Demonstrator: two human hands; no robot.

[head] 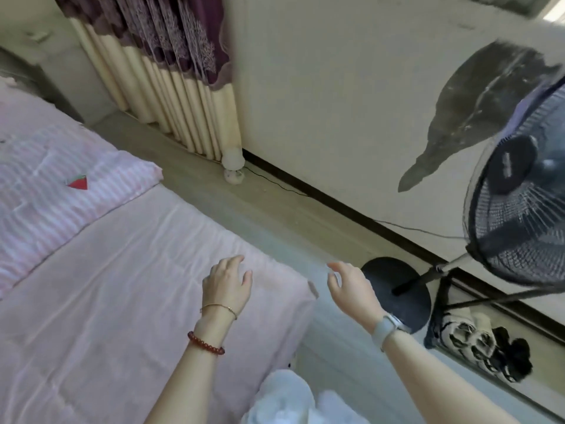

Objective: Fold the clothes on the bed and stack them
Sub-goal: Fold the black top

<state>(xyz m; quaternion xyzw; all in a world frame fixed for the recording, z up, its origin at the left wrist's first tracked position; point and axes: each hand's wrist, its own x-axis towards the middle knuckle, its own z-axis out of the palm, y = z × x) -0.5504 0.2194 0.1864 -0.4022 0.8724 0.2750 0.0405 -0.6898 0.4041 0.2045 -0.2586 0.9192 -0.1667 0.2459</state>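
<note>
From the camera on my head, I look down past both forearms at a bed (91, 301) covered in a pale pink sheet, filling the left half of the view. My left hand (227, 281) hovers over the bed's near corner, palm down, fingers loosely spread and gripping nothing; whether it touches the sheet I cannot tell. That wrist wears a thin gold bracelet (220, 308) and, lower down the arm, a red bead bracelet (205, 343). My right hand (351, 289) hangs just past the bed's edge, above the floor, fingers relaxed and slightly curled, holding nothing. A watch on a pale band (387, 326) sits on that wrist.

The only cloth item I can see on the bed is a pink-and-white striped piece (61, 185) at the far left, lying flat, with a small red strawberry patch (78, 182) on it. It is well apart from both hands.

To the right stands a dark pedestal fan (516, 215); its centre cap carries writing too blurred to read. A cream and purple curtain (171, 71) hangs by the far wall. Black-and-white patterned fabric (477, 347) lies on the floor near the fan's base.
</note>
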